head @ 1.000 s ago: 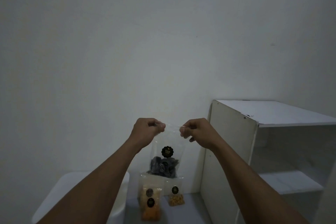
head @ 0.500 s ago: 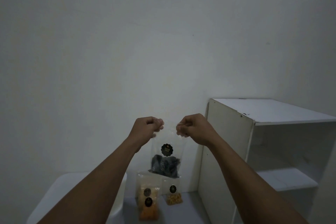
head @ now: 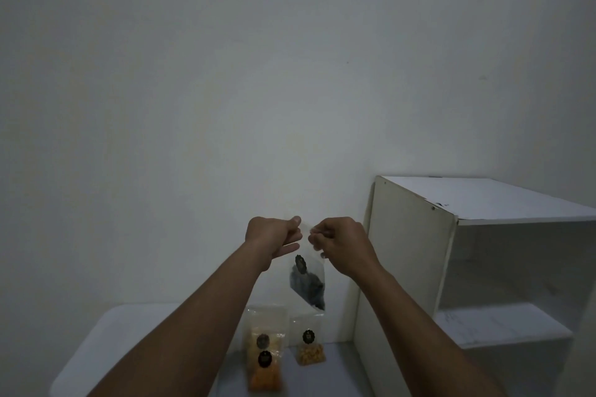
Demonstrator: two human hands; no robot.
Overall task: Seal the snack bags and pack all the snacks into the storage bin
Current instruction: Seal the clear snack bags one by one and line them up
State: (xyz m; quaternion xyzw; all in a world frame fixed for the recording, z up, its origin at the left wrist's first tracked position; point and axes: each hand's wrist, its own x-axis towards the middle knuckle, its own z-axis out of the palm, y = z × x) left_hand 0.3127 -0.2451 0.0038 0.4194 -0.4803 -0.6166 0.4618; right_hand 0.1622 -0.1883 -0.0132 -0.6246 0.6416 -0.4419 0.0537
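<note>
We can't read the round labels on the bags: too small. Our left forearm [head: 180,325] hides part of the white bin [head: 96,342], which the bottom edge crops. Right edge cuts off the shelf [head: 503,203]. Orange bag [head: 265,377] is blurred.

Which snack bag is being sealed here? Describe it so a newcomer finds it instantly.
Start at the white shelf unit on the right; just left of it, both hands are raised. Between the left hand and right hand hangs a clear bag of dark snacks, the only bag off the floor.
</note>
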